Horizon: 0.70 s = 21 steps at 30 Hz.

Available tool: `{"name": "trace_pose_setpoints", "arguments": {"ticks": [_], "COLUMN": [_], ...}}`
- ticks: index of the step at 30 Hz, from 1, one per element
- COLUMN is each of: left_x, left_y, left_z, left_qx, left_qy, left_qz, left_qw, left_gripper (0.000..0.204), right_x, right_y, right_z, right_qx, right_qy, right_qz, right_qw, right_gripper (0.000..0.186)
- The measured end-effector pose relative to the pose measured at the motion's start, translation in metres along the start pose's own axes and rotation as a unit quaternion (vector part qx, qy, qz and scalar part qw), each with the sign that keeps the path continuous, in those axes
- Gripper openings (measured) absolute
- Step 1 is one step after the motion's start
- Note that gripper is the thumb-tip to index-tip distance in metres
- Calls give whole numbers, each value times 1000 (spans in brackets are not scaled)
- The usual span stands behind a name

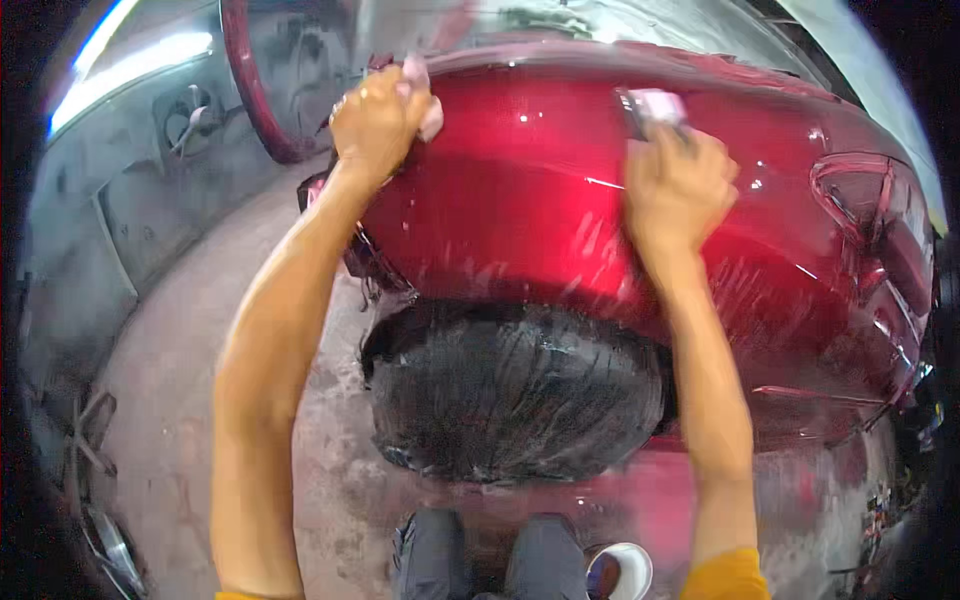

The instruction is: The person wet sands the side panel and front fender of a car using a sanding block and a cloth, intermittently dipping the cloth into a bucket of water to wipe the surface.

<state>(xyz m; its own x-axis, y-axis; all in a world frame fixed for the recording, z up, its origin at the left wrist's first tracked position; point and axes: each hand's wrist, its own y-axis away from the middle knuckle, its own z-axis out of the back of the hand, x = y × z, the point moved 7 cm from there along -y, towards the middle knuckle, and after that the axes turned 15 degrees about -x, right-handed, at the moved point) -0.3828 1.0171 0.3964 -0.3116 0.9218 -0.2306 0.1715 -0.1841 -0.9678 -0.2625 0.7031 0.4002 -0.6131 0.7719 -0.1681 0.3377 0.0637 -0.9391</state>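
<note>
A glossy red car fender (500, 215) spreads across the view, wet with pale streaks running down it. At its upper left edge, my left hand (372, 118) is closed around a soft pinkish lump (430, 120), a sponge or a cloth; I cannot tell which. Farther right, my right hand (685, 190) grips a small block (660, 106), dark at the edge and pale pink on top, against the upper part of the panel. Motion blurs that hand a little, and its fingertips are partly hidden.
Below the fender a black cover (515, 395) hides the wheel. A white bucket (632, 572) stands on the floor by my legs (435, 550). On the left, a red curved part (255, 100) hangs before a grey wall (120, 190). The car's side mirror (850, 195) is at right.
</note>
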Motion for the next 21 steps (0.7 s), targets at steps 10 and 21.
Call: {"name": "trace_pose_setpoints", "arguments": {"ticks": [10,21], "left_x": [-17,-147], "left_y": [1,107], "left_z": [8,50], "left_qx": [-6,-20], "left_qy": [-12,308], "left_qz": [-30,12], "left_qw": [999,951], "left_gripper": [34,19], "right_x": [-29,5], "right_y": [24,-1], "right_z": [-14,25], "right_qx": [48,27], "right_qy": [-116,-182], "right_qz": [104,68], "right_qw": [987,980], "right_gripper": [32,20]}}
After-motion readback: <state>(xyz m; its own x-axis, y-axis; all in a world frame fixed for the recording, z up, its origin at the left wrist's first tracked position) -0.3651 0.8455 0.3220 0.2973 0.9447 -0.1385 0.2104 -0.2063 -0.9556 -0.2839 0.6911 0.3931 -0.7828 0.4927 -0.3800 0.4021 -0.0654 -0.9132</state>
